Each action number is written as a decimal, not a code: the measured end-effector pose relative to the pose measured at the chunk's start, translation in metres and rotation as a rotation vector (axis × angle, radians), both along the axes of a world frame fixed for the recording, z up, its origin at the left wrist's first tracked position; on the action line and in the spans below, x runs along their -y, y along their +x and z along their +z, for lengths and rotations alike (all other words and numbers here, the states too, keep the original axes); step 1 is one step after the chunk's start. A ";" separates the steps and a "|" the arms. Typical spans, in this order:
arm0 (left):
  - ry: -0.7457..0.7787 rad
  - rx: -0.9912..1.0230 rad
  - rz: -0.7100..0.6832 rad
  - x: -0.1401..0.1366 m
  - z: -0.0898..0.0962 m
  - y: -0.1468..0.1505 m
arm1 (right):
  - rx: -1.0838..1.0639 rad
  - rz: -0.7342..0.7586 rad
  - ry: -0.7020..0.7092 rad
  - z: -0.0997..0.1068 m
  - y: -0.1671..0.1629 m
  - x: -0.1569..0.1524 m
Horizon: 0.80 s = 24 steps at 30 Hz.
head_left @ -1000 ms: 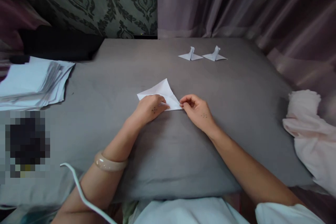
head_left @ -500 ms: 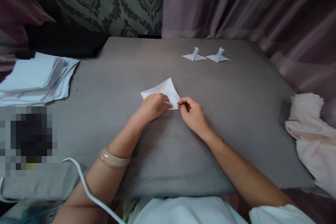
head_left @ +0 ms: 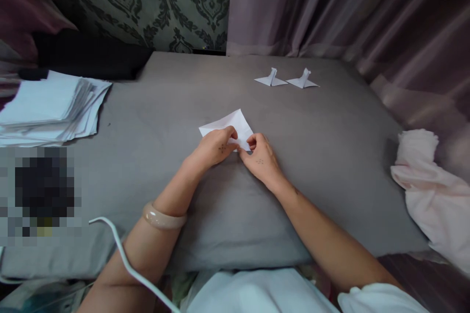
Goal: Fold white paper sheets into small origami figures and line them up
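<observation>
A sheet of white paper (head_left: pixel 235 121) lies on the grey cloth-covered surface in front of me, one corner pointing away and crease lines showing on it. Over its near left part rests my left hand (head_left: pixel 217 145), thumb and fingers bent and gripping the near edge. My right hand (head_left: pixel 260 155) is closed at the near right corner, its thumb beside the left thumb and its fingertips on the paper. The part of the sheet beneath my fingers is hidden. Farther back stand two folded paper figures (head_left: pixel 271 78), each with flat points and an upright piece.
A stack of white paper (head_left: pixel 47 105) lies at the left, before a black cloth (head_left: pixel 88 56). Pale pink fabric (head_left: pixel 433 190) is bunched at the right edge. A white cable (head_left: pixel 127 264) crosses over my left forearm. Curtains (head_left: pixel 293 5) hang behind the grey surface (head_left: pixel 165 93).
My right hand has shifted left along the paper's near edge, so its thumb now meets my left hand. The left hand stays nearly in place.
</observation>
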<state>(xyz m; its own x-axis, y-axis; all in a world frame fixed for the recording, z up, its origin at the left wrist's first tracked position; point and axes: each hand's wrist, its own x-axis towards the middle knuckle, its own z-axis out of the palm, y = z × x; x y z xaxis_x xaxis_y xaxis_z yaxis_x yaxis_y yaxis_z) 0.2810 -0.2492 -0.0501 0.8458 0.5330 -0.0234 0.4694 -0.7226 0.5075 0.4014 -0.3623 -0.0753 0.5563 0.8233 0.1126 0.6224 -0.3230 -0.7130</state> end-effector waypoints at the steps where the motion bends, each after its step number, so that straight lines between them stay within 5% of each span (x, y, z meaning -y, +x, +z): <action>1: -0.005 0.007 -0.005 0.000 -0.001 -0.001 | 0.007 -0.004 -0.008 0.000 0.000 -0.001; 13: -0.132 0.060 0.004 -0.001 -0.002 -0.001 | -0.235 -0.036 -0.111 -0.002 0.015 -0.007; 19: -0.297 0.080 0.035 -0.009 0.003 -0.014 | -0.119 0.050 -0.048 0.001 0.014 -0.002; 24: -0.142 0.103 -0.057 -0.013 0.002 -0.037 | 0.001 0.243 0.068 0.001 0.016 0.009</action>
<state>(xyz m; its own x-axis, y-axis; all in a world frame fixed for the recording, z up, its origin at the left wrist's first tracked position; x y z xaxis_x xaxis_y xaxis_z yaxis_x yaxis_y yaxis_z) 0.2439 -0.2359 -0.0481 0.8764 0.4816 -0.0067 0.3700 -0.6643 0.6495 0.4179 -0.3713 -0.0748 0.3431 0.9233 0.1727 0.6768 -0.1156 -0.7271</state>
